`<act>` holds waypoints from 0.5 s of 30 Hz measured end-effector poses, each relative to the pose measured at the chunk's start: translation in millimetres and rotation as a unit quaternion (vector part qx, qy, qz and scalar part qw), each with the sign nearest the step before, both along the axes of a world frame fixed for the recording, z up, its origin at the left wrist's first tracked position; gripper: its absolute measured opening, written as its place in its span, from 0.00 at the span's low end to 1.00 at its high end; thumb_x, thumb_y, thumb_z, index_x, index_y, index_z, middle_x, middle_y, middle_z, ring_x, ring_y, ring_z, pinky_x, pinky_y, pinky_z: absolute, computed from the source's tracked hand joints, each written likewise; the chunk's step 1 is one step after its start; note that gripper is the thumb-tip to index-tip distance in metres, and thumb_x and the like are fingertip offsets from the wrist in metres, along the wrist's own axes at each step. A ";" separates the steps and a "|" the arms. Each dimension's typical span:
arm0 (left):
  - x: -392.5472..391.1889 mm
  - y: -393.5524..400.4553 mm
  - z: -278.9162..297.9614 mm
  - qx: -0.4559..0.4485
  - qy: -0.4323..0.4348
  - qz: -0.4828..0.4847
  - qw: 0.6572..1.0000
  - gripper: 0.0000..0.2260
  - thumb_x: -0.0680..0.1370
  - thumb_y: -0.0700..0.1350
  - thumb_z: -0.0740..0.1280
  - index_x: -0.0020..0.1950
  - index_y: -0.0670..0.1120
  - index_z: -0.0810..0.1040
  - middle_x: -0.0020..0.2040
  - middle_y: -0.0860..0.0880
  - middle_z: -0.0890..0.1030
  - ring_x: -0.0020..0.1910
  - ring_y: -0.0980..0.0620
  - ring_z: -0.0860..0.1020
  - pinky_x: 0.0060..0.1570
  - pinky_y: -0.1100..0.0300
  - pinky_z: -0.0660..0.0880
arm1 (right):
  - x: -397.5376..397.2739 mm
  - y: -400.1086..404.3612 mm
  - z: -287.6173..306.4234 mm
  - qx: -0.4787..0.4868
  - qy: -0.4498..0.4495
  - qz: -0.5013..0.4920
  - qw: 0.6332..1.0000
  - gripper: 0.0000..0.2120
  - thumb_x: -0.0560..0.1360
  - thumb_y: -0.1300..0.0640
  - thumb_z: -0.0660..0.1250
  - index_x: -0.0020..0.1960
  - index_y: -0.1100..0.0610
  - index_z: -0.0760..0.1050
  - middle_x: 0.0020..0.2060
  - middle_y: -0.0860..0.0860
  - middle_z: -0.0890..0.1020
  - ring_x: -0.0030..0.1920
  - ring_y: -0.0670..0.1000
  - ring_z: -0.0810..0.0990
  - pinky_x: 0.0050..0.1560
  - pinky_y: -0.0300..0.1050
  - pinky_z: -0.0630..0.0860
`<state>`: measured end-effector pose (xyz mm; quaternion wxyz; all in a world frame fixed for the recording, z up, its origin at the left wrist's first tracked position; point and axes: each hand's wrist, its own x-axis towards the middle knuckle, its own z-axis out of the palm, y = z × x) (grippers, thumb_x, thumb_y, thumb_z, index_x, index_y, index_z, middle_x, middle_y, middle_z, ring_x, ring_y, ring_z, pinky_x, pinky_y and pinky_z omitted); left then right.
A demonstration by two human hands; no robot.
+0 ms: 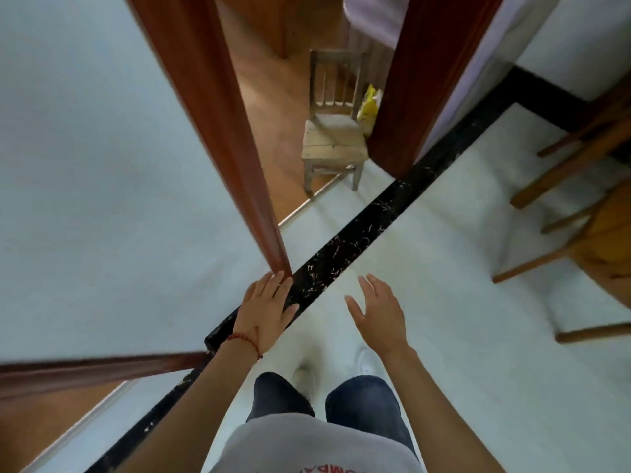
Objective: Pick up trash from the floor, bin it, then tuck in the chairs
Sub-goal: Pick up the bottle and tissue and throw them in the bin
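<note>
The person stands on a pale tiled floor (444, 285) crossed by a black marbled strip (345, 247), facing a doorway with reddish-brown wooden frames (218, 131). Both arms reach forward at waist height. The left hand (264, 307) is flat with its fingers straight and together, a red string bracelet (244, 337) at the wrist; its fingertips lie at the foot of the left door frame, though I cannot tell whether they touch it. The right hand (379, 312) is spread, fingers loose and apart, over the tiles. Each grip is released and holds nothing.

Through the doorway, on an orange-brown wooden floor (269, 93), stands a small worn wooden chair (334, 131) with a slatted back, upright, its front legs at the threshold. Just beside it, against the right door frame, lies something crumpled and yellow (368, 104), partly hidden by the frame; it looks like a bag or wrapper, but the blur leaves that unsure. At the right edge are the legs and round seats of larger wooden chairs (580, 213) on the tiles. Below the arms show dark trousers, a grey top and white shoes.
</note>
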<state>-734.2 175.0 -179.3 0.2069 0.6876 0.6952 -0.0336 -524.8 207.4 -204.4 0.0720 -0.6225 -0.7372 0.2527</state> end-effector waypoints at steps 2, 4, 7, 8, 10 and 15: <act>11.3 2.8 -0.6 -0.012 -0.010 -0.029 0.999 0.33 0.77 0.60 0.40 0.65 0.40 0.72 0.64 0.40 0.74 0.64 0.40 0.71 0.62 0.46 0.67 | 12.8 -17.1 1.3 -0.014 -0.006 -0.038 0.999 0.25 0.79 0.47 0.57 0.71 0.59 0.63 0.71 0.56 0.66 0.71 0.55 0.63 0.69 0.49 0.61; 27.2 8.2 1.5 -0.024 -0.026 -0.067 0.997 0.30 0.75 0.59 0.45 0.66 0.40 0.70 0.65 0.40 0.73 0.66 0.40 0.69 0.64 0.46 0.65 | 28.8 -32.5 3.5 -0.019 -0.011 -0.081 0.996 0.25 0.79 0.46 0.55 0.72 0.58 0.61 0.72 0.55 0.65 0.72 0.54 0.61 0.69 0.47 0.60; 58.7 16.7 2.7 -0.002 -0.029 -0.131 0.991 0.29 0.75 0.57 0.48 0.64 0.39 0.72 0.64 0.39 0.74 0.64 0.39 0.71 0.62 0.45 0.67 | 60.3 -53.8 4.9 -0.030 -0.021 -0.151 0.988 0.26 0.79 0.45 0.54 0.72 0.57 0.60 0.73 0.54 0.63 0.72 0.53 0.60 0.70 0.46 0.59; 70.7 19.6 4.0 -0.005 -0.033 -0.147 0.989 0.29 0.74 0.57 0.48 0.65 0.40 0.71 0.64 0.39 0.74 0.65 0.39 0.70 0.63 0.46 0.66 | 72.1 -61.3 5.6 -0.031 -0.025 -0.172 0.984 0.26 0.79 0.45 0.54 0.72 0.56 0.60 0.73 0.54 0.63 0.73 0.52 0.60 0.70 0.46 0.59; 99.7 23.9 6.8 0.009 -0.030 -0.194 0.981 0.31 0.74 0.59 0.46 0.67 0.40 0.68 0.68 0.40 0.71 0.68 0.41 0.66 0.66 0.48 0.63 | 97.1 -77.7 7.9 -0.033 -0.026 -0.218 0.975 0.25 0.79 0.45 0.54 0.72 0.56 0.60 0.73 0.53 0.62 0.73 0.52 0.59 0.70 0.46 0.59; 180.6 18.3 6.6 0.012 -0.019 -0.312 0.950 0.26 0.79 0.56 0.49 0.74 0.46 0.53 0.76 0.47 0.55 0.75 0.49 0.50 0.72 0.56 0.47 | 161.3 -131.4 15.4 -0.031 -0.015 -0.332 0.943 0.25 0.79 0.45 0.54 0.72 0.56 0.60 0.73 0.52 0.63 0.73 0.51 0.59 0.70 0.46 0.59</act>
